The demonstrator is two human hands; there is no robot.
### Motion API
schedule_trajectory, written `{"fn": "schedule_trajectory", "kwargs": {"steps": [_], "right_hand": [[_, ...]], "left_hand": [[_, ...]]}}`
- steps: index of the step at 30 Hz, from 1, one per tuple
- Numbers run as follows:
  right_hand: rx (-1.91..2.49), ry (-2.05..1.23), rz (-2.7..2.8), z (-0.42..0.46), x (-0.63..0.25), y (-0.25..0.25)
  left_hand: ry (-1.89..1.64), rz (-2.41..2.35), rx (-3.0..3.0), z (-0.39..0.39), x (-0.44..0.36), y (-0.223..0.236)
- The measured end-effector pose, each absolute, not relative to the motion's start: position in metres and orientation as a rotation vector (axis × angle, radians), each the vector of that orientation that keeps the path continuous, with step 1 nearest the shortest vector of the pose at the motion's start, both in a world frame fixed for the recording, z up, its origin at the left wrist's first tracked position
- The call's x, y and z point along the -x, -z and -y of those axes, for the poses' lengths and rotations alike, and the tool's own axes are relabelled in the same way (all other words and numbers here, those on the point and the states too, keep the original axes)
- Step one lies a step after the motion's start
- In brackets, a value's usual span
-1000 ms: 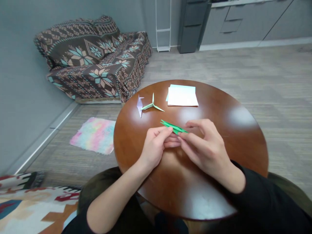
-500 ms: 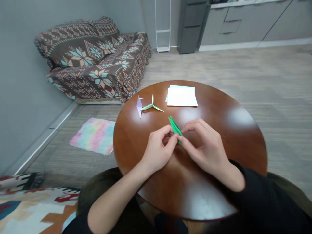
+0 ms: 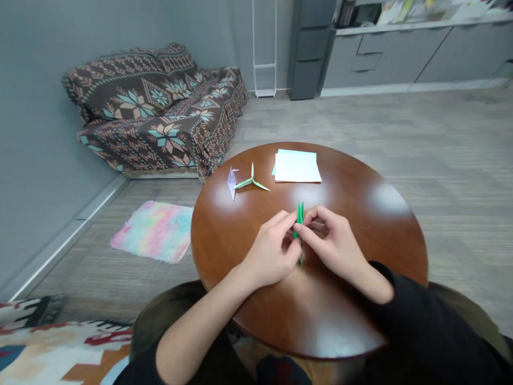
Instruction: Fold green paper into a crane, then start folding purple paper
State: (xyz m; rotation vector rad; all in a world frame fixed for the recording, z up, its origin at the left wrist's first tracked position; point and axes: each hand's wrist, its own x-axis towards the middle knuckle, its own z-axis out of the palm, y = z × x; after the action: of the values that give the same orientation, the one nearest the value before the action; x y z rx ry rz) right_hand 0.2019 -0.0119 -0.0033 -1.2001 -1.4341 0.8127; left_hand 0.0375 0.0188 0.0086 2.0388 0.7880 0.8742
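Note:
Between my hands, just above the round brown table (image 3: 240,230), is a folded piece of green origami paper (image 3: 300,214). It is narrow, with two pointed tips facing away from me and another end pointing toward me. My left hand (image 3: 276,248) pinches it from the left side. From the right, the thumb and fingers of my right hand (image 3: 331,235) close on it. The fingers cover its middle. Farther off on the tabletop lie a pale green three-pointed origami piece (image 3: 251,182) and a lilac paper crane (image 3: 231,183), touching or nearly so.
A stack of white and pale blue paper sheets (image 3: 297,168) lies at the table's far side. Beyond stand a sofa (image 3: 160,112) with a patterned cover and grey cabinets (image 3: 380,59). A pastel fluffy mat (image 3: 154,231) is on the floor at left.
The green paper has turned from a slant to nearly straight away from me, and both hands have shifted with it. My left hand sits a little farther right. The camera view has tilted up slightly.

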Motion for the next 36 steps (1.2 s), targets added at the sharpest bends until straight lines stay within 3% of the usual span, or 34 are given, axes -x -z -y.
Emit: {"fn": "schedule_trajectory", "kwargs": {"steps": [11, 36], "right_hand": [[1.214, -0.745, 1.278, -0.007, -0.200, 0.035], [1.108, -0.887, 1.269, -0.023, -0.209, 0.050]], "left_hand": [[-0.977, -0.892, -1.575, -0.034, -0.044, 0.022], [-1.110, -0.860, -1.379, -0.051, -0.050, 0.038]]}}
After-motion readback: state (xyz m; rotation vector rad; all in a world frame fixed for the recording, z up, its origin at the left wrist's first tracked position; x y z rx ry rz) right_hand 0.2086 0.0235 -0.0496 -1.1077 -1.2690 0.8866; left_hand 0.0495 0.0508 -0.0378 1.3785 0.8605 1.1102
